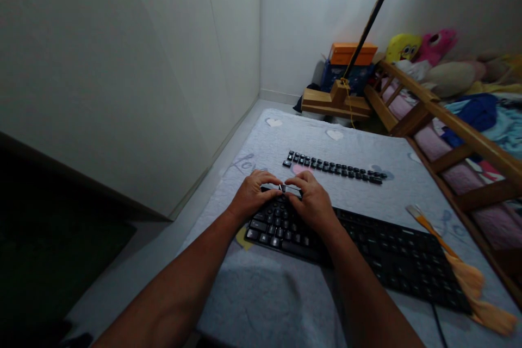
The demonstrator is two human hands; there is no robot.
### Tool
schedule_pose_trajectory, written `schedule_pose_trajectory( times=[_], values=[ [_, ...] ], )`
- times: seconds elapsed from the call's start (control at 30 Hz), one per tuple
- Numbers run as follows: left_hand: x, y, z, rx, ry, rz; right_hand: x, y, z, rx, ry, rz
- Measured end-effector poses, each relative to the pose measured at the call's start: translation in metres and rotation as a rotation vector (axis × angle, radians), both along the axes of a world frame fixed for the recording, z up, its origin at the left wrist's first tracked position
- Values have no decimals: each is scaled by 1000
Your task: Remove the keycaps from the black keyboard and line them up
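A black keyboard (391, 253) lies across the patterned cloth, its cable leaving the near right edge. Over its far left part, my left hand (253, 196) and my right hand (313, 202) meet fingertip to fingertip. Thumb and index finger of each hand are closed around a small spot at the keyboard's back edge. Something small and light-edged shows between the fingertips, too small to name. Beyond the keyboard, loose black keycaps (335, 167) lie in two rows. Parts of the keyboard are bare of keycaps; my right forearm hides its middle.
A flat brush (424, 218) and an orange cloth (473, 283) lie at the keyboard's right end. A wooden bed rail (460, 125) borders the right side, a white cabinet (163, 65) the left. Behind stands a wooden base (326, 102) with a dark pole.
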State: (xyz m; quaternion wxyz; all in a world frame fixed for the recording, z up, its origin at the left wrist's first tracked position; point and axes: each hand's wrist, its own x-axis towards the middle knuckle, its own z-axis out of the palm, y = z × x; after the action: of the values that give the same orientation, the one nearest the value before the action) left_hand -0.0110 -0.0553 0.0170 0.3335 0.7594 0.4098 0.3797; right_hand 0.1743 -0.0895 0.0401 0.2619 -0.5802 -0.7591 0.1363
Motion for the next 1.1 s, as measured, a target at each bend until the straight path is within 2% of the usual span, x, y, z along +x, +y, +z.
schedule_pose_trajectory(
  times=[0.13,0.33,0.5,0.67,0.87,1.1],
  values=[
    [2,2,-1,-11,-6,-3,-1,3,1,-46,-45,-7],
    [4,5,-3,33,3,0,8,17,5,-22,-49,-14],
    [1,10,-8,50,27,110,26,51,1,-124,-126,-208],
    [0,11,-12,8,88,122,28,76,-10,-170,-169,-287],
    [2,10,-11,-9,111,120,19,84,-20,-183,-208,-321],
    [2,10,-9,-13,121,114,16,85,-20,-177,-227,-326]
  ],
)
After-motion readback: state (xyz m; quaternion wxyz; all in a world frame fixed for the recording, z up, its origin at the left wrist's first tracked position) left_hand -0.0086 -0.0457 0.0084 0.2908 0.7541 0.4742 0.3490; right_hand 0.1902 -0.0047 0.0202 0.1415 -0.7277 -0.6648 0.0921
